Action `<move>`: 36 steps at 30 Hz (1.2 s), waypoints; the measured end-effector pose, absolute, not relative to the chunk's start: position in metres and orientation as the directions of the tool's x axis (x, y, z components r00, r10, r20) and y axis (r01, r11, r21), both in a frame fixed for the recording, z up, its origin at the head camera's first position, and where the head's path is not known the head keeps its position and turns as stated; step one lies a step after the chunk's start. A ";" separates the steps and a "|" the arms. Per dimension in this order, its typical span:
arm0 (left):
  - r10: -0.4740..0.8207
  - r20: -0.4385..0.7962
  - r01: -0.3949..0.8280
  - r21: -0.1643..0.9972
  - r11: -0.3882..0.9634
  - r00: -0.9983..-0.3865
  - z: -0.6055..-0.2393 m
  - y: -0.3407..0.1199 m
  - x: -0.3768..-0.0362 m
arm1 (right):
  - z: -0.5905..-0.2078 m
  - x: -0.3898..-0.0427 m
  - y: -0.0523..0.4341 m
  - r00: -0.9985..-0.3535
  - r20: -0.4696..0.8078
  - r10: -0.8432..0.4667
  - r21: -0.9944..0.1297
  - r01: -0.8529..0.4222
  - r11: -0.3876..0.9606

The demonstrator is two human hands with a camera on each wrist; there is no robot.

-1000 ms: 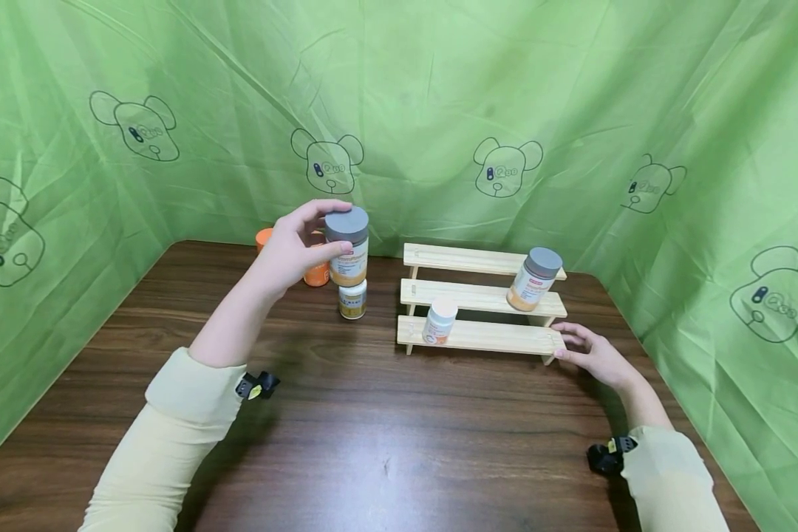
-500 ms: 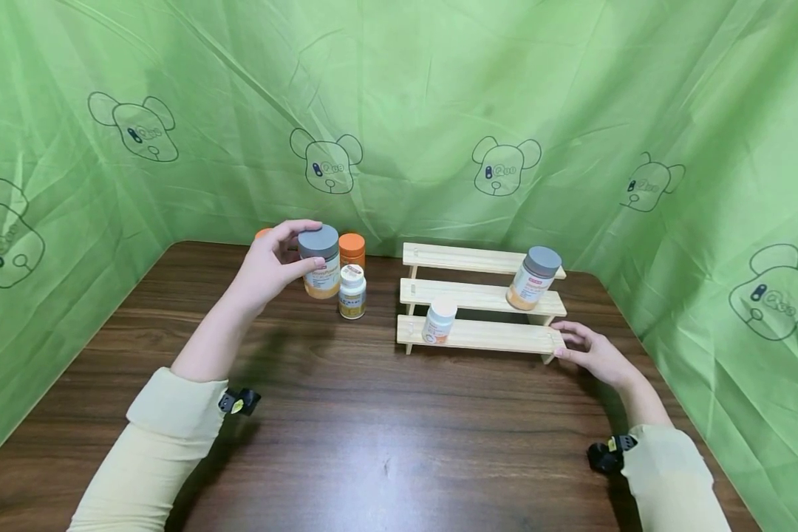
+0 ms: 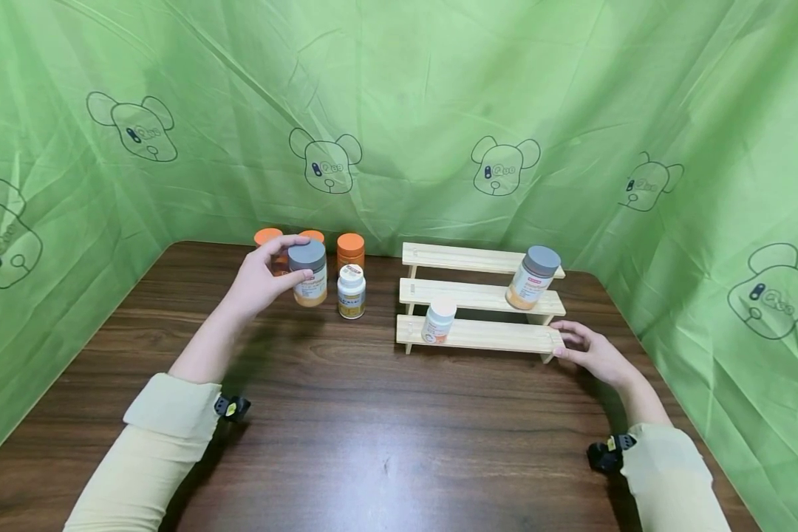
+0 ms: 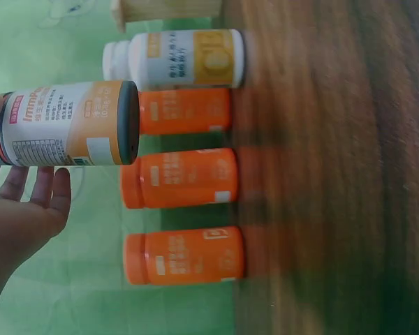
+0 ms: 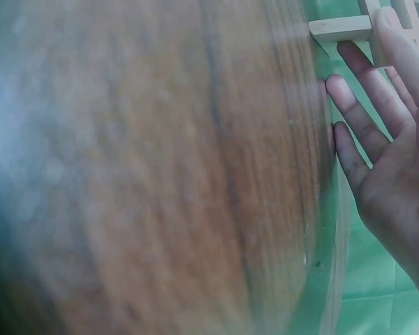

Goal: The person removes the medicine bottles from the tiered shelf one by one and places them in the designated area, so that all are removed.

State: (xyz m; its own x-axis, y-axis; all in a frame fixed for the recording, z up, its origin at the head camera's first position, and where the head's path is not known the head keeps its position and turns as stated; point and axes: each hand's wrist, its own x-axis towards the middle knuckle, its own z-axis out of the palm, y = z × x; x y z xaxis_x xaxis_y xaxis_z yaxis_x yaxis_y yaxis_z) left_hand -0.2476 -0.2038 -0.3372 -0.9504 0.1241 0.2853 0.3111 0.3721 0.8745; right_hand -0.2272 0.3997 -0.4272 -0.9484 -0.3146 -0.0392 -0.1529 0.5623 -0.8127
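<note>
While the grey-lidded supplement bottle (image 3: 308, 273) hangs just above the wooden table (image 3: 372, 436), the left hand (image 3: 262, 275) grips it by the lid end, fingers curled round the cap, so its base stays free; the left wrist view shows it off the tabletop. It sits just beside a small white bottle (image 3: 351, 291) and in front of three orange bottles (image 3: 350, 250). Well apart, the right hand (image 3: 592, 353) lies flat with fingers straight against the end of the stepped wooden rack (image 3: 479, 336), seemingly steadying it; the rack carries a second grey-lidded bottle (image 3: 534, 278) and a white-capped one (image 3: 438, 321).
</note>
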 end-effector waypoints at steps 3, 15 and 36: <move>0.131 0.281 0.310 0.867 0.390 -0.951 -0.340 -0.205 -0.249 | -0.427 -0.227 0.400 -0.949 -0.039 -0.314 -0.813 -0.152 0.562; 0.138 0.185 0.227 0.881 0.415 -0.973 -0.337 -0.199 -0.245 | -0.429 -0.228 0.401 -0.946 -0.031 -0.323 -0.828 -0.157 0.538; 0.119 0.123 0.161 0.903 0.399 -0.985 -0.394 -0.220 -0.282 | -0.429 -0.227 0.400 -0.949 -0.028 -0.314 -0.816 -0.160 0.555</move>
